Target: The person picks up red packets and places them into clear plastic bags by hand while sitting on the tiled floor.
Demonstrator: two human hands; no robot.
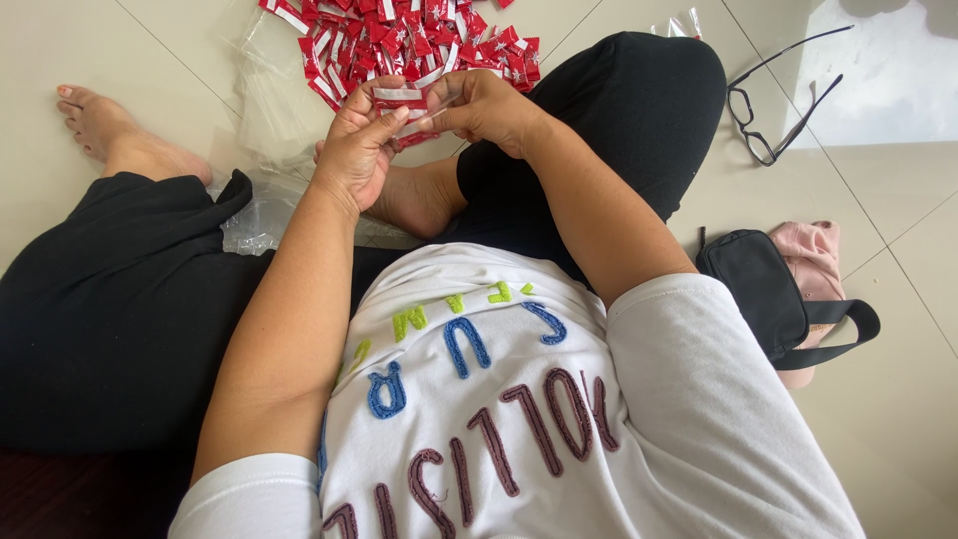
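Red sachets (pixel 404 110) sit pinched between left hand (pixel 354 150) and right hand (pixel 484 105), fingers clamped on them; sachet pile (pixel 399 40) at twelve o'clock, glasses (pixel 783 100) at two.

Person observed wears a white short-sleeved T-shirt (pixel 559 419). The shirt front carries raised, stitched-look lettering in three colours: yellow-green, blue and dark maroon. Sleeves end above the elbow; both forearms are bare. Legs are covered by loose black trousers (pixel 120 309), fabric plain and unmarked. Both feet are bare, no socks or shoes. No watch, bracelet or ring can be made out on the wrists or fingers.
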